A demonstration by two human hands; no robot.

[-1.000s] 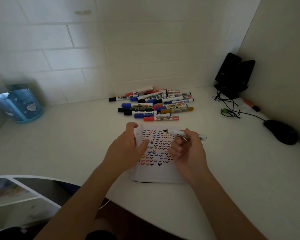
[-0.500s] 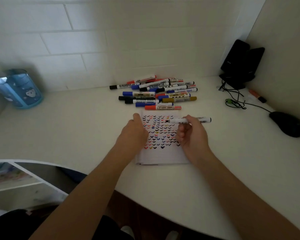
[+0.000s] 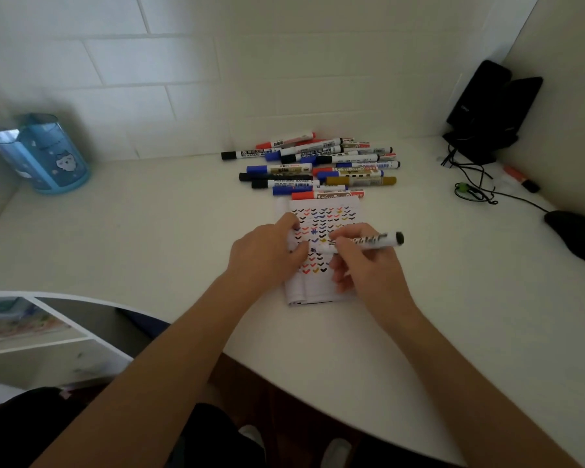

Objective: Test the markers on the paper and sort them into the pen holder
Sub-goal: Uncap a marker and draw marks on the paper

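right hand (image 3: 365, 265) pinches the marker (image 3: 368, 240) mid-barrel, probably light, stiff and slick, tip over the paper (image 3: 318, 288), whose flimsy left edge the left hand (image 3: 267, 255) pinches with curled fingers; beyond the paper lies the marker pile (image 3: 318, 167), far left of it the pen holder (image 3: 44, 157).

- One paper (image 3: 318, 289)
- One pen holder (image 3: 49, 158)
- One held marker (image 3: 372, 240)
- One marker pile (image 3: 318, 170): roughly fifteen, too overlapped for a sure count
- One mouse (image 3: 578, 235)

"WHITEBOARD MARKER" on black-capped marker (image 3: 286, 182); "WhiteBoard" on red marker (image 3: 328, 195).
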